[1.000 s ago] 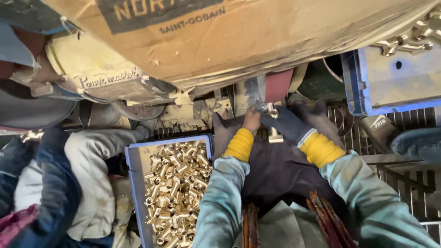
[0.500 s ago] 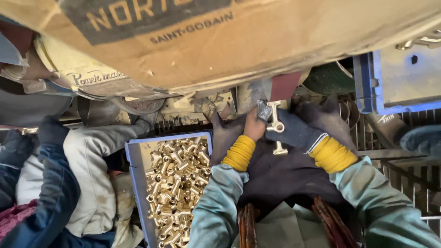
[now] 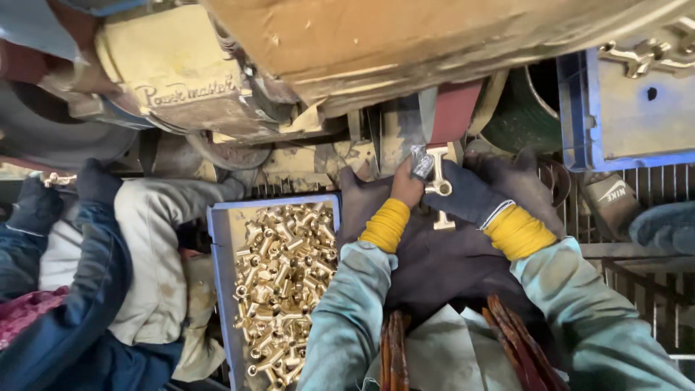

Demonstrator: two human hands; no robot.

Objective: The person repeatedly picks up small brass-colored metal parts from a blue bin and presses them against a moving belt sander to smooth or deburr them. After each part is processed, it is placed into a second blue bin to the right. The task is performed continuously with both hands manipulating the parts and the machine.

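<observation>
Grimy tan grinding machine (image 3: pixel 217 80) fills frame top, blue plastic crate of brass fittings (image 3: pixel 279 289) lower centre-left, w/ left hand (image 3: pixel 405 187) & dark-gloved right hand (image 3: pixel 463 197) both clamped on small brass T-shaped fitting (image 3: pixel 440 190) upper centre — prob. stiff, heavy-ish, slick; grip by stem.

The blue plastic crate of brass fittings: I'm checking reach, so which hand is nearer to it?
Left. The left hand grips the brass T-shaped fitting just right of the blue plastic crate; the gloved right hand holds the fitting's far side, farther from the crate.
</observation>
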